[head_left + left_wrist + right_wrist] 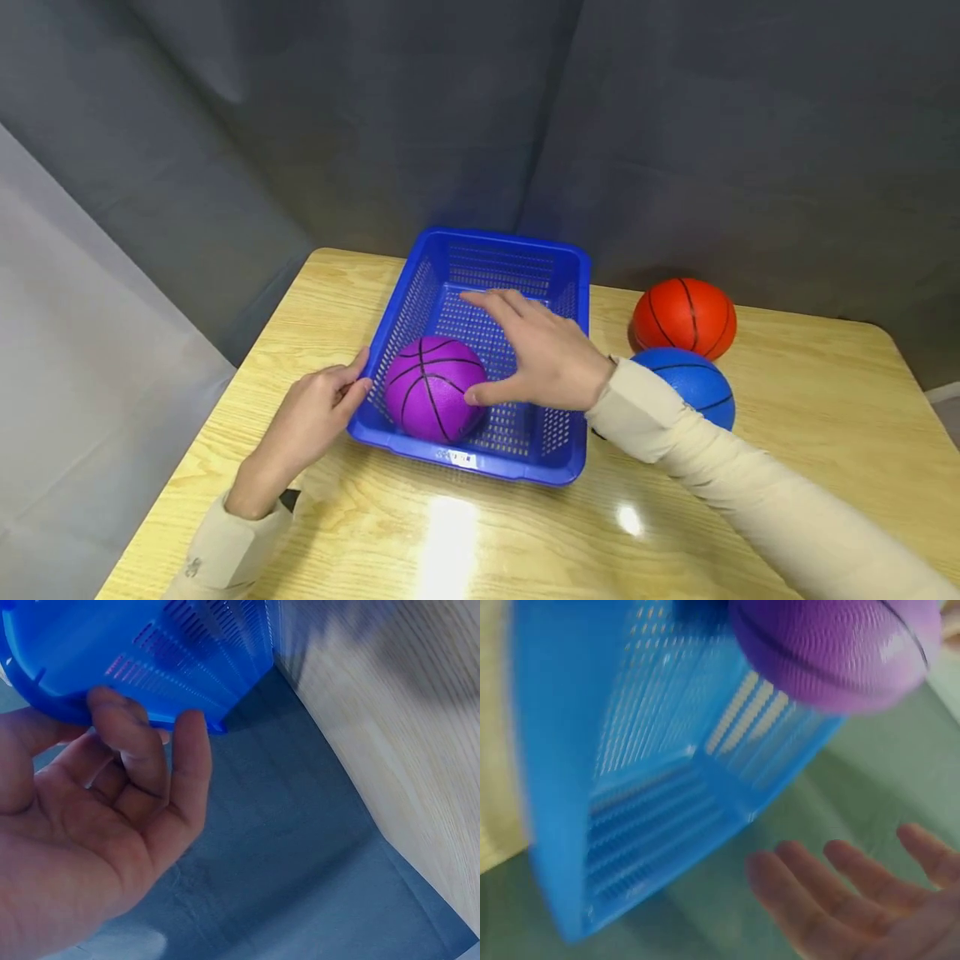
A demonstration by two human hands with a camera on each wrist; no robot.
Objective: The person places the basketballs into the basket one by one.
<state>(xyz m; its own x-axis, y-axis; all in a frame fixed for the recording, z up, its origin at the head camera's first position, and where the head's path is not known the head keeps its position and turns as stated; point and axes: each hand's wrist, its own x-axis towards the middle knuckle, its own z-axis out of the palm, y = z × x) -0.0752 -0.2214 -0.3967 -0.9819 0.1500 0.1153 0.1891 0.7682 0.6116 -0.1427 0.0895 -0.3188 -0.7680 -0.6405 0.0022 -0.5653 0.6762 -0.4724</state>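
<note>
A purple basketball (435,389) with black lines sits in the front left part of a blue plastic basket (468,460). My left hand (309,417) pinches the basket's left rim between thumb and fingers. In the left wrist view, the curled fingers (127,746) lie along that rim. My right hand (551,354) is over the basket with its fingers spread, the thumb overlapping the right side of the purple ball in the head view. The right wrist view has the right hand's fingers (855,889) extended and apart from the ball, holding nothing.
Right of the basket, a red basketball (684,318) and a blue basketball (693,387) lie on the wooden table (810,417). The right forearm partly covers the blue one. A dark grey curtain (675,125) hangs behind the table's back edge.
</note>
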